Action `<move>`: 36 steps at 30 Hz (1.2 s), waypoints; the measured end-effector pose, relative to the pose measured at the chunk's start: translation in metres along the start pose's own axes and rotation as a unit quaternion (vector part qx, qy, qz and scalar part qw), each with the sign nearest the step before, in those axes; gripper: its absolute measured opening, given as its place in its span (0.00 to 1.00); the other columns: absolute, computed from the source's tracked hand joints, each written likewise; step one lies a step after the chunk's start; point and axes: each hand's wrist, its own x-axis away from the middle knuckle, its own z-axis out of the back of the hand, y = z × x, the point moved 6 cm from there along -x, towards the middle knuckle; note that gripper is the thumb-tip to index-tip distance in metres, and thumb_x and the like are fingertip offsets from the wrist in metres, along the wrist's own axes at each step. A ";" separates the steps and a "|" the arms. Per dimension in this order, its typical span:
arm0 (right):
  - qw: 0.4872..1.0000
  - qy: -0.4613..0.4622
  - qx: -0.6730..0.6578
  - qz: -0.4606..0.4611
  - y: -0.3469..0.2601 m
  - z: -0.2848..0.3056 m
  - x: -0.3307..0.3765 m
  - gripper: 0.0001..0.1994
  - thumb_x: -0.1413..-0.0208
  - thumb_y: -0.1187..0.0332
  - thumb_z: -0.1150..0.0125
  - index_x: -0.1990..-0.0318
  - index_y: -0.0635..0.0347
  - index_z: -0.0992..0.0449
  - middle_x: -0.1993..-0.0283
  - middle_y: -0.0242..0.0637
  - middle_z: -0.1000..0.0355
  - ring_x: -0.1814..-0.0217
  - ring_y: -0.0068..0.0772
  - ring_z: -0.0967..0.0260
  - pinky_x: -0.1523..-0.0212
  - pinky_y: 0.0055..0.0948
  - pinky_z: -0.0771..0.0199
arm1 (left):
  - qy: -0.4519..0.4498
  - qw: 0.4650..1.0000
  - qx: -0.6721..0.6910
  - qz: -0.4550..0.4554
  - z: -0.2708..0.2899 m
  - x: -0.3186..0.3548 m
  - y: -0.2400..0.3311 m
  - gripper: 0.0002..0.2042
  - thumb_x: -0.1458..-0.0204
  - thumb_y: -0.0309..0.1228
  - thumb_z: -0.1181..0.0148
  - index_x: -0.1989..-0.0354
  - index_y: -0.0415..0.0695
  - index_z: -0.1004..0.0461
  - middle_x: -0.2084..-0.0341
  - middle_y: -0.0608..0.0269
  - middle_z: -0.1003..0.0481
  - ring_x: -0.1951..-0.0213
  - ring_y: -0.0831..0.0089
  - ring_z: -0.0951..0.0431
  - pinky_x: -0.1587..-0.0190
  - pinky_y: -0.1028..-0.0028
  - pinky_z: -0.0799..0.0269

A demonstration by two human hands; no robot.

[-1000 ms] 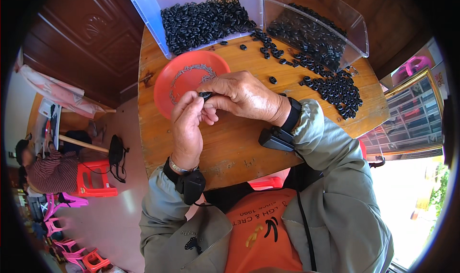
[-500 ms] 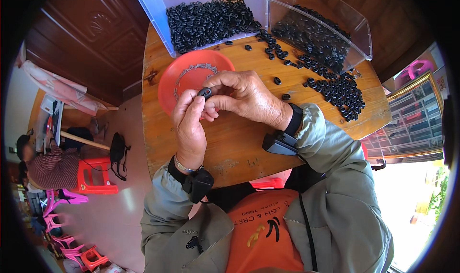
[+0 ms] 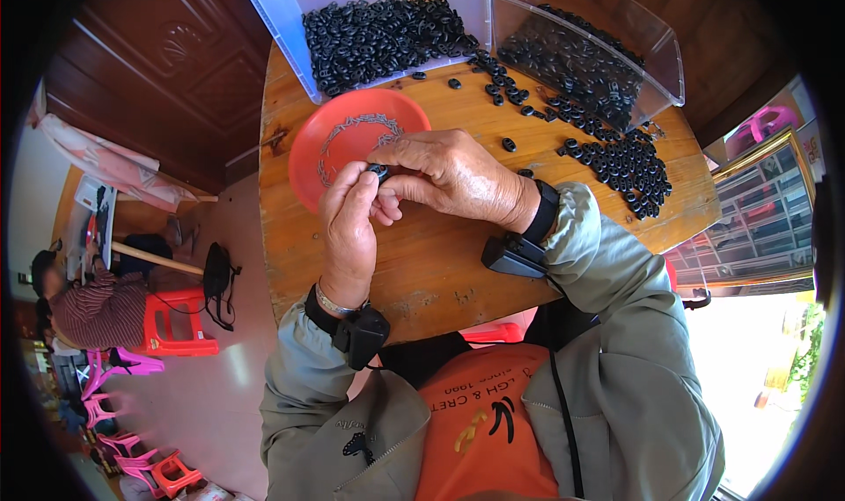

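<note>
Black oval piece (image 3: 378, 170) sits between the two hands, mostly covered by fingertips, so its holes and underside cannot be made out. Taking it as the clock's centre, the left hand (image 3: 346, 228) comes from 7 o'clock and pinches it between thumb and fingers; the right hand (image 3: 458, 180), from 3 o'clock, pinches its near edge with thumb and forefinger. Whether those fingertips also hold a tiny part, I cannot tell.

Toward 11 o'clock, the orange bowl (image 3: 304, 145) holds small silvery pins (image 3: 356, 119); the hands hide its lower right portion. The bluish bin (image 3: 283, 39) at 12 and the clear bin (image 3: 662, 95) at 2 hold more black pieces, the first cut off above, the second's contents blurred through its wall. Loose pieces (image 3: 629, 171) spread at 3 o'clock on the wooden table (image 3: 422, 281); the right wrist partly covers one stray. Glare washes out the doorway (image 3: 735, 369) at 4; a seated person (image 3: 101, 312) shows indistinctly at 8, on a red stool (image 3: 180, 347).
</note>
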 end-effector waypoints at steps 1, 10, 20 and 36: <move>1.000 -0.008 0.007 -0.004 0.001 0.000 0.000 0.17 0.51 0.68 0.35 0.53 0.64 0.26 0.60 0.45 0.25 0.60 0.48 0.25 0.58 0.36 0.25 | 0.000 1.000 0.000 0.000 0.000 0.000 -0.001 0.11 0.40 0.34 0.55 0.68 0.40 0.31 0.81 0.67 0.31 0.77 0.80 0.32 0.73 0.81 0.37; 0.974 -0.011 0.211 0.081 -0.012 -0.013 0.004 0.18 0.53 0.71 0.39 0.52 0.66 0.29 0.65 0.42 0.27 0.64 0.43 0.26 0.63 0.33 0.24 | 0.022 0.999 0.005 0.029 -0.002 0.001 -0.005 0.12 0.39 0.33 0.57 0.68 0.40 0.31 0.81 0.68 0.31 0.78 0.82 0.31 0.75 0.81 0.37; 0.984 -0.059 0.157 0.055 -0.009 -0.011 0.005 0.14 0.54 0.74 0.43 0.57 0.63 0.30 0.70 0.40 0.29 0.67 0.44 0.27 0.67 0.34 0.25 | 0.020 0.999 0.028 0.028 -0.001 0.002 -0.009 0.13 0.38 0.33 0.57 0.70 0.39 0.29 0.81 0.66 0.29 0.79 0.80 0.31 0.75 0.81 0.37; 0.982 -0.070 0.167 0.052 -0.006 -0.010 0.005 0.09 0.52 0.72 0.43 0.61 0.60 0.28 0.73 0.40 0.29 0.70 0.44 0.27 0.71 0.35 0.25 | 0.013 0.999 0.027 0.030 -0.006 0.003 -0.009 0.13 0.39 0.34 0.56 0.71 0.39 0.29 0.82 0.65 0.30 0.79 0.79 0.31 0.74 0.80 0.37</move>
